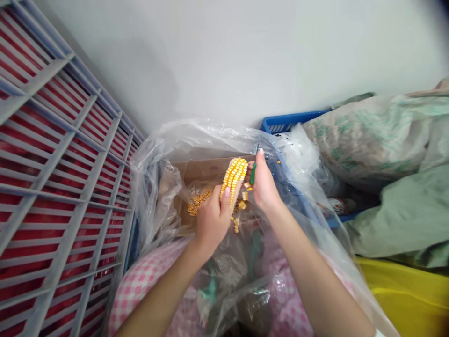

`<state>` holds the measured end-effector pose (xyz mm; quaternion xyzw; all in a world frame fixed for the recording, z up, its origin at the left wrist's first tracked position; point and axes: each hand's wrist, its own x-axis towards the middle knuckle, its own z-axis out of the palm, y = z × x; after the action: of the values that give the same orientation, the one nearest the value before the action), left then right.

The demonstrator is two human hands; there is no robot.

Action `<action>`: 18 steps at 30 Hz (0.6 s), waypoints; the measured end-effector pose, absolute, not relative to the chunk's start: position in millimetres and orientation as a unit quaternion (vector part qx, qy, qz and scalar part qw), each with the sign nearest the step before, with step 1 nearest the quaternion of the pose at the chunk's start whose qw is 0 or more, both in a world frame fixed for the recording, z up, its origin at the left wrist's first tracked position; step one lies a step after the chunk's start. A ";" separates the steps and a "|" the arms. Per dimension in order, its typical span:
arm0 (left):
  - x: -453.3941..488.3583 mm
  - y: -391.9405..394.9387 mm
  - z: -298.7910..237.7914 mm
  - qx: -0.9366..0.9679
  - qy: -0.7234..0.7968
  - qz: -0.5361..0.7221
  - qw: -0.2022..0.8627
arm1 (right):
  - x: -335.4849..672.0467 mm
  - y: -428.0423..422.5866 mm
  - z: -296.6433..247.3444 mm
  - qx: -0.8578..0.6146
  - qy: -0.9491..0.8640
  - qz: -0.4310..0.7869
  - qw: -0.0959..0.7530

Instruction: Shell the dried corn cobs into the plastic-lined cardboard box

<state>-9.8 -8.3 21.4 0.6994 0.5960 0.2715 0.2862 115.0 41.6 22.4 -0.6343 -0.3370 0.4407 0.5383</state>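
My left hand is closed around the lower part of a yellow corn cob, its thumb lying along the kernels. The cob tilts upward, and a pale strip stripped of kernels shows down its right side. In my right hand, just right of the cob, is a green-handled screwdriver; its thin dark shaft points up and its tip is too small to make out. Loose kernels hang in the air between the hands. Below, a heap of kernels lies in a cardboard box inside clear plastic.
Clear plastic sheeting surrounds the box and drapes over my lap. A pale slatted crate stands close on the left. To the right are a blue basket, a stuffed sack and a yellow surface. A white wall rises behind.
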 end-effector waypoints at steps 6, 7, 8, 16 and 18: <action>-2.5 -9.3 12.4 0.792 0.573 0.171 0.127 | 121.4 48.5 7.9 -0.647 -0.261 0.442 0.563; -0.4 -11.8 10.1 0.795 0.569 0.168 0.125 | 119.3 48.7 5.2 -0.659 -0.267 0.411 0.571; 1.2 -14.4 8.2 0.795 0.568 0.168 0.130 | 116.8 48.7 3.2 -0.669 -0.270 0.383 0.577; -1.1 -20.3 16.2 0.719 0.598 0.222 0.273 | 105.2 45.1 10.6 -0.643 -0.292 0.316 0.634; -4.2 -16.6 20.0 0.703 0.591 0.243 0.312 | 108.0 46.2 13.2 -0.638 -0.283 0.330 0.635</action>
<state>-4.2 -16.6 20.0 0.7031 0.5908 0.2434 0.3119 108.0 46.2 13.2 -0.6382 -0.2833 0.3304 0.6351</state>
